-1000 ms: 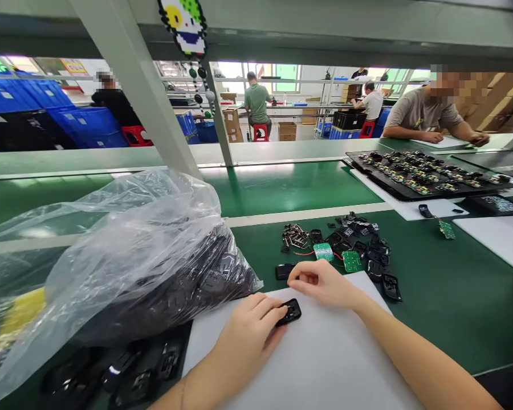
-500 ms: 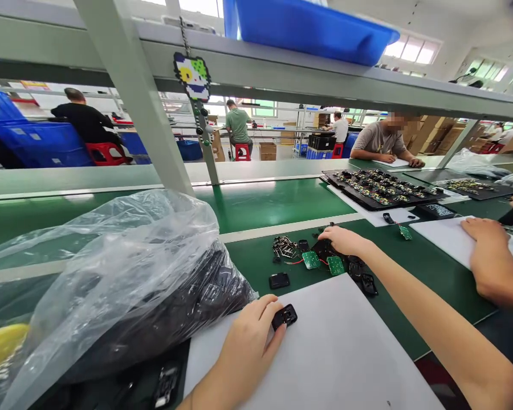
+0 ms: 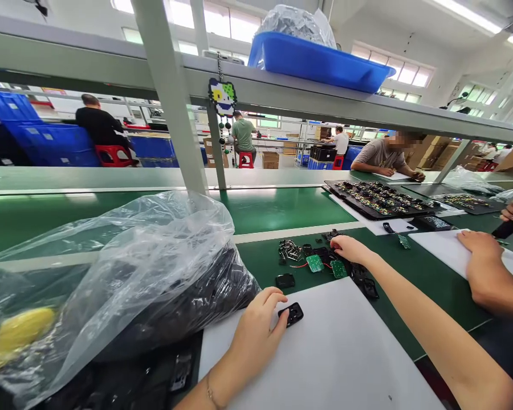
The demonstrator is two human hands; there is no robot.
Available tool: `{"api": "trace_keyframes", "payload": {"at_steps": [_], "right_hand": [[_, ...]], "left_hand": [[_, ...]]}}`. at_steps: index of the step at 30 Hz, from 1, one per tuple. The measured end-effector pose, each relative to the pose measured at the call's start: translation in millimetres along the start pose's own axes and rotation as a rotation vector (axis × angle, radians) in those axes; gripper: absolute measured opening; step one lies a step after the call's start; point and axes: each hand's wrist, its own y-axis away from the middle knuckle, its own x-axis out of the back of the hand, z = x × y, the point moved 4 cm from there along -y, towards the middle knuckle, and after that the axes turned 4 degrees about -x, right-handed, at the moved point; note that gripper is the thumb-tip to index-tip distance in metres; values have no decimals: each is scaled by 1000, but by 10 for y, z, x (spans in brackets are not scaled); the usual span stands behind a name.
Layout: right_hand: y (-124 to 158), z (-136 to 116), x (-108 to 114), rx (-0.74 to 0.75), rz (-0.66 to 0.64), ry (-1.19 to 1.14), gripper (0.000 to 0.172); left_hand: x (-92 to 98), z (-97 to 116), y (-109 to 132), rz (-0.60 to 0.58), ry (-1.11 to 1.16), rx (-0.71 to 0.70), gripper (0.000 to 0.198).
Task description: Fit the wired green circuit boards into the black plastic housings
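A small black plastic housing (image 3: 296, 314) lies flat on the white board. My left hand (image 3: 263, 319) rests around its left end, thumb touching it and fingers apart from it. Farther off, my right hand (image 3: 349, 249) reaches into a pile of black plastic parts (image 3: 359, 276), its fingers bent together; what they pinch is hidden. Two green circuit boards (image 3: 314, 263) with red wires lie just left of that hand. Beside them are a heap of small metal pieces (image 3: 289, 250) and another black housing (image 3: 285, 280).
A clear plastic bag (image 3: 166, 245) full of dark parts covers the left side. The white board (image 3: 325, 353) lies in front of me. A black tray (image 3: 380, 196) of assembled boards stands farther right. A co-worker's hand (image 3: 481, 245) is at right. A shelf beam (image 3: 282, 85) crosses above.
My left fingers have loosened and lifted from the black housing, which stays on the board. My right hand is still at the parts pile. The view has tilted up.
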Motion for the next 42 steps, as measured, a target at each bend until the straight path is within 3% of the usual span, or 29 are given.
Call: {"api": "trace_keyframes", "payload": {"at_steps": [8,14,18,21,23,25,28,34,38,42], "right_hand": [[-108,-3,-92,-77,18,-34,24],[-53,-114,58,-65,41,-60,24],[20,-389,245,27,121,-110,25],[94,-654,261,172,45,-160,32],[149,-773,213,231,-21,-173,46],[199,-824,163,242,-42,-177,51],[269,-828,148,239,-10,-194,44],[453,-892,412,299,136,-279,49],[521,-1052,533,392,102,-601,50],[501,-1318,366,462,-187,-1171,49]], "left_hand": [[55,-47,-40,56,191,151,23],[88,-121,-83,88,294,231,25],[97,-196,-120,68,378,296,25],[108,-212,-132,43,416,333,26],[113,-209,-132,30,430,348,26],[113,-207,-129,23,441,358,26],[108,-216,-123,25,460,363,26],[96,-255,-123,64,538,345,24],[102,-237,-138,121,635,307,27],[153,-177,-135,241,709,250,40]]}}
